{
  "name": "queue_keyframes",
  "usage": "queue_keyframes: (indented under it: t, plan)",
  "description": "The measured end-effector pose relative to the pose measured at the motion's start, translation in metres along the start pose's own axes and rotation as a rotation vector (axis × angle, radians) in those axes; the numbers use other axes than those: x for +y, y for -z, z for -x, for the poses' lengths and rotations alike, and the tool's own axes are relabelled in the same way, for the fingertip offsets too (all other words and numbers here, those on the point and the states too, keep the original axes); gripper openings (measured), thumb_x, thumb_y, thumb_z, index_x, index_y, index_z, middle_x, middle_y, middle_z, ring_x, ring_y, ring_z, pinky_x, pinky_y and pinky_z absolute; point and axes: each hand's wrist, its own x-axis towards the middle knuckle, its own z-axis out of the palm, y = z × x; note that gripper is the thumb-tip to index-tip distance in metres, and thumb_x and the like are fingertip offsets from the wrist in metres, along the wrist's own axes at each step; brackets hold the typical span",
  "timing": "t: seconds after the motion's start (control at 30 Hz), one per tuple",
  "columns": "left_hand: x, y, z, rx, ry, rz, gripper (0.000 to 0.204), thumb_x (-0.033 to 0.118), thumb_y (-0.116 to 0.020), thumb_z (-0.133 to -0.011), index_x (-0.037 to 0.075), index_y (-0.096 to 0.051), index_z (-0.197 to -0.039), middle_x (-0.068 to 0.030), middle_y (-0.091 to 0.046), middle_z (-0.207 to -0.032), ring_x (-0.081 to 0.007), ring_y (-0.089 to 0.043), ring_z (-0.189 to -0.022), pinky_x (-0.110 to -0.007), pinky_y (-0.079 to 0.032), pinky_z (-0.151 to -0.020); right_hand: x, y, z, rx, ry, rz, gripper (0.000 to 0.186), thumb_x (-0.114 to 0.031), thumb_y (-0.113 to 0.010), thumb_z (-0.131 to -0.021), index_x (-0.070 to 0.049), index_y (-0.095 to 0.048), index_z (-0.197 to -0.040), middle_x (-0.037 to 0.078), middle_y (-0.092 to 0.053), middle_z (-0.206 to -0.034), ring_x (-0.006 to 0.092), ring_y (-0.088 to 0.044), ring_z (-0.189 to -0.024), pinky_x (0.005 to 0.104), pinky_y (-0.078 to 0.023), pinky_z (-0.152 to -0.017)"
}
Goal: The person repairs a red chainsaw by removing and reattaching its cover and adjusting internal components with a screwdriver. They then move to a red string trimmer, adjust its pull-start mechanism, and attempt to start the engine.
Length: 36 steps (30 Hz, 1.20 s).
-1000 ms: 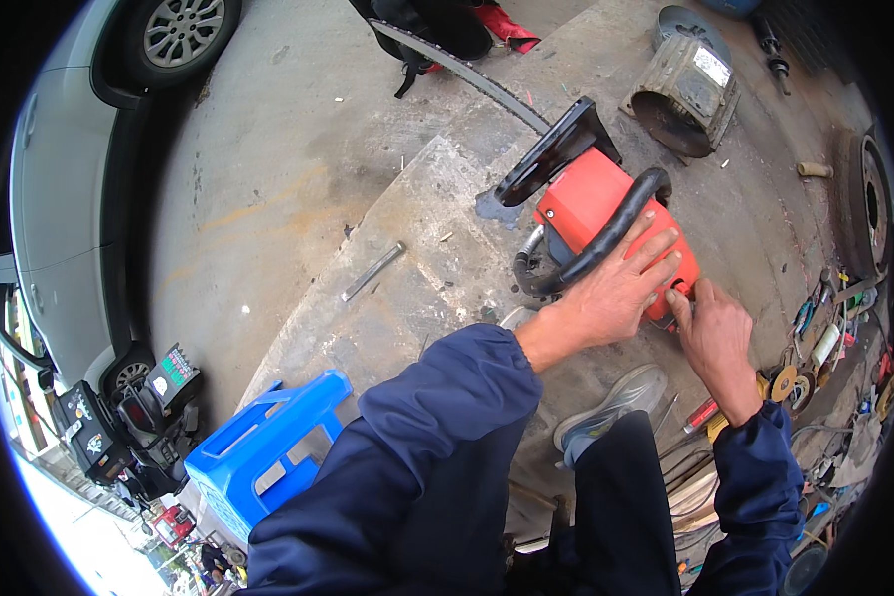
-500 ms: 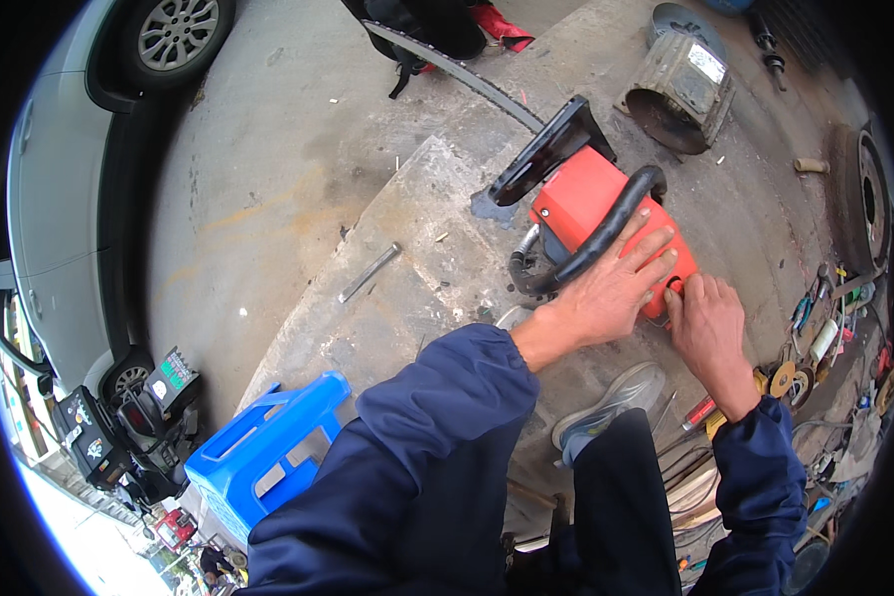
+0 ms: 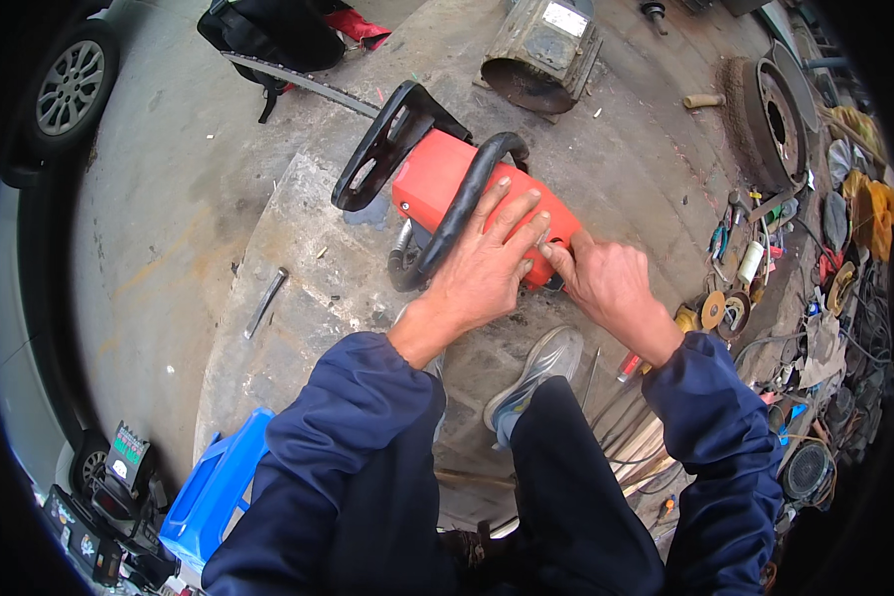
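Observation:
A red chainsaw (image 3: 437, 179) lies on the concrete slab in front of me, its bar and chain (image 3: 298, 79) reaching toward the far left. It has a black hand guard (image 3: 382, 149) and a black loop handle (image 3: 467, 204). My left hand (image 3: 482, 263) rests on the housing beside the loop handle, its fingers stretched out and spread. At the near right end of the saw, my right hand (image 3: 611, 288) has its fingers curled together, with the thumb against the housing by a dark round opening. What those fingers hold, if anything, is hidden.
A metal bar (image 3: 265, 303) lies left of the saw, and a blue plastic stool (image 3: 209, 497) stands near left. Beyond the saw is a metal motor housing (image 3: 541, 60). A wheel rim (image 3: 777, 124) and scattered tools crowd the right. A dark bag (image 3: 268, 40) sits at the far left.
The whole scene has shifted left in view as my head turned. Both hands stay at about the same places on the chainsaw; the right thumb now shows against the housing.

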Motion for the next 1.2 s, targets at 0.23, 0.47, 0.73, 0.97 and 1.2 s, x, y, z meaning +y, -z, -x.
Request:
queue_keyframes:
  t: [0.23,0.47,0.73,0.97,1.2]
  plan:
    - [0.002,0.001,0.0,-0.019,0.002,-0.016,0.067,0.006,-0.08,-0.084,0.009,-0.059,-0.147,-0.0135,-0.042,-0.163,-0.0436,-0.029,-0.156,-0.054,-0.031,-0.128,-0.005,0.01,-0.001,-0.237,-0.096,-0.049,0.036,-0.035,-0.069,-0.101,-0.001,-0.062,-0.09,0.02,-0.069,-0.079,0.0394,-0.071,-0.072,0.0491,-0.057,-0.063]
    - [0.005,0.002,-0.001,-0.024,0.006,-0.031,0.066,0.007,-0.08,-0.084,0.007,-0.059,-0.146,-0.0149,-0.041,-0.162,-0.0456,-0.029,-0.155,-0.056,-0.03,-0.127,-0.006,0.005,0.002,0.302,0.182,-0.112,0.042,-0.038,-0.065,-0.104,-0.004,-0.067,-0.08,0.02,-0.067,-0.065,0.0404,-0.07,-0.061,0.051,-0.055,-0.055]
    - [0.012,-0.006,-0.005,0.041,0.017,-0.104,0.079,0.021,-0.091,-0.073,0.015,-0.06,-0.146,-0.0147,-0.044,-0.156,-0.0483,-0.031,-0.152,-0.062,-0.032,-0.123,-0.008,0.004,0.002,-0.316,-0.228,-0.022,0.025,-0.025,-0.073,-0.095,-0.003,-0.062,-0.091,0.015,-0.063,-0.079,0.0378,-0.068,-0.075,0.0493,-0.056,-0.066]
    - [0.013,-0.017,-0.006,0.128,0.012,-0.169,0.084,0.025,-0.094,-0.065,0.017,-0.063,-0.143,-0.014,-0.044,-0.152,-0.0468,-0.033,-0.15,-0.063,-0.034,-0.12,-0.008,-0.001,0.002,0.083,0.067,-0.01,0.03,-0.03,-0.07,-0.097,-0.001,-0.063,-0.095,0.015,-0.063,-0.073,0.0402,-0.071,-0.071,0.0505,-0.056,-0.062]
    - [0.011,-0.022,-0.006,0.162,0.021,-0.16,0.081,0.024,-0.093,-0.065,0.017,-0.065,-0.14,-0.0138,-0.046,-0.151,-0.0462,-0.034,-0.149,-0.062,-0.035,-0.119,-0.003,0.002,0.003,0.147,0.102,-0.139,0.044,-0.043,-0.065,-0.102,0.001,-0.063,-0.095,0.023,-0.07,-0.079,0.044,-0.071,-0.07,0.0541,-0.055,-0.062]
